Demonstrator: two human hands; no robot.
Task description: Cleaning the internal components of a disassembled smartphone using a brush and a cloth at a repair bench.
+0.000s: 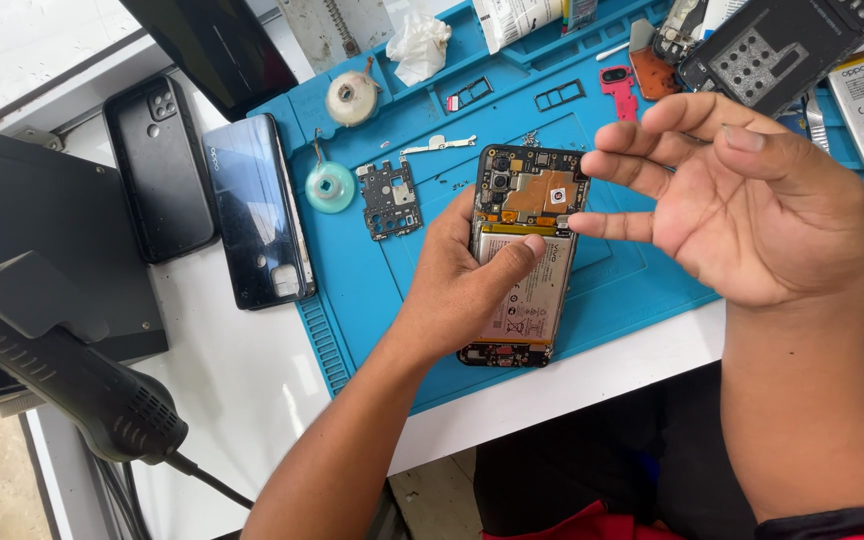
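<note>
White bench (252, 370) under me carries a blue silicone repair mat (642, 285), and on it lies the opened black phone with its pale battery and copper-coloured board exposed (527, 255), long axis running away from me. My left hand (457, 290) clasps it from the left, thumb pressed on the battery. My right hand (752, 205) hovers just to its right, fingers spread and empty, slightly above. No container sits near; loose small parts lie bare on the mat.
</note>
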